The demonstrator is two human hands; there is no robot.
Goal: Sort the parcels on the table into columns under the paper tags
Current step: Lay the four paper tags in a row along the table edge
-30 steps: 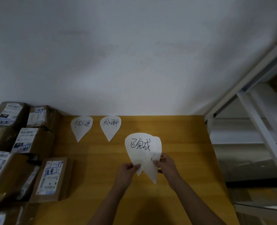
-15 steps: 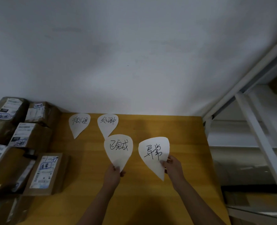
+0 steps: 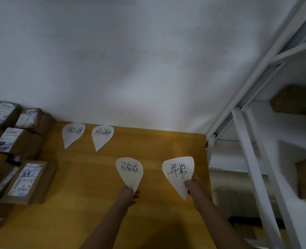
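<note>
- While pinched at their pointed near ends, held over the table (image 3: 80, 218): left tag (image 3: 129, 172) in the left hand (image 3: 129, 194), right tag (image 3: 178, 174) in the right hand (image 3: 193, 186).
- Long axes front to back, broad ends away from the grips, toward the wall.
- Farther off and leftward, first laid tag (image 3: 73, 133) and second laid tag (image 3: 102, 136), flat along the far edge; bare space to their right, nearer the left hand, probably filled next.
- Parcels (image 3: 29, 180) piled at the left edge, unsorted.
</note>
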